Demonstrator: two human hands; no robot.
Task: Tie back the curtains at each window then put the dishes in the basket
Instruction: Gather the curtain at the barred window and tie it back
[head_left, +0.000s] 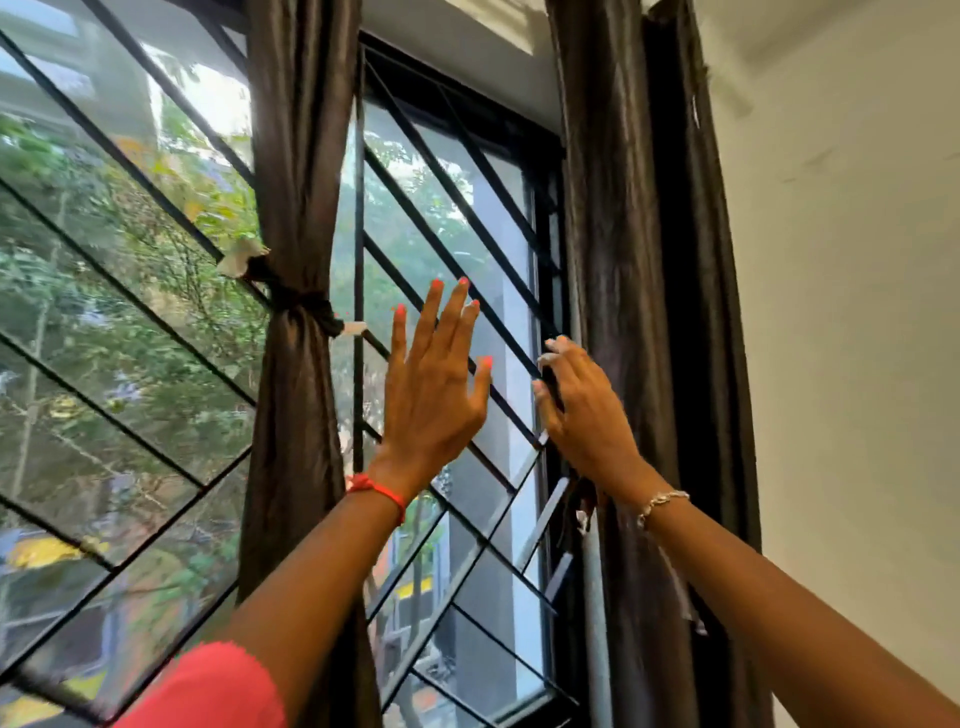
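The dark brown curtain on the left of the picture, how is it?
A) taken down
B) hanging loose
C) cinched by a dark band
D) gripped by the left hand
C: a dark band with white ends cinches the dark brown curtain at its middle; the open left hand is apart from it.

Bright window (130, 260) backlight, soft blur, edge distortion

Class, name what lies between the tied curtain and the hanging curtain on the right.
In the head view: the window's black grille and, raised before it, the open left hand. The right hand grips the edge of the hanging curtain.
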